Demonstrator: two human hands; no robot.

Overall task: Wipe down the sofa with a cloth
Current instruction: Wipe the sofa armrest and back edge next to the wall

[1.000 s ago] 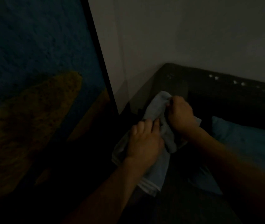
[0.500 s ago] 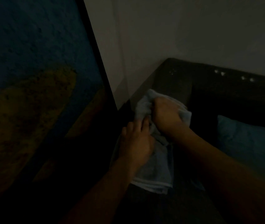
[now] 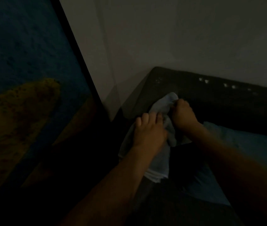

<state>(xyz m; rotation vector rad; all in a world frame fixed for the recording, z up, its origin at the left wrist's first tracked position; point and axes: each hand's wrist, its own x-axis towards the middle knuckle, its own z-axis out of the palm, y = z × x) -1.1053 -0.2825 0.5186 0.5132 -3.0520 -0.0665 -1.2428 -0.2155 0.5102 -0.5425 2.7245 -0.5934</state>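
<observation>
While the room lies dim, left hand (image 3: pixel 147 134) flat on pale cloth (image 3: pixel 160 162), fingers straight, right hand (image 3: pixel 184 115) gripping its far end, dark sofa (image 3: pixel 219 101) beneath, blue cushion (image 3: pixel 250 144) right.

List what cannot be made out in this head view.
- Dark sofa: its surface state is lost in dim light.
- Pale grey cloth: its middle is covered by the left hand and the right hand.
- Blue cushion: partly behind the right forearm.
</observation>
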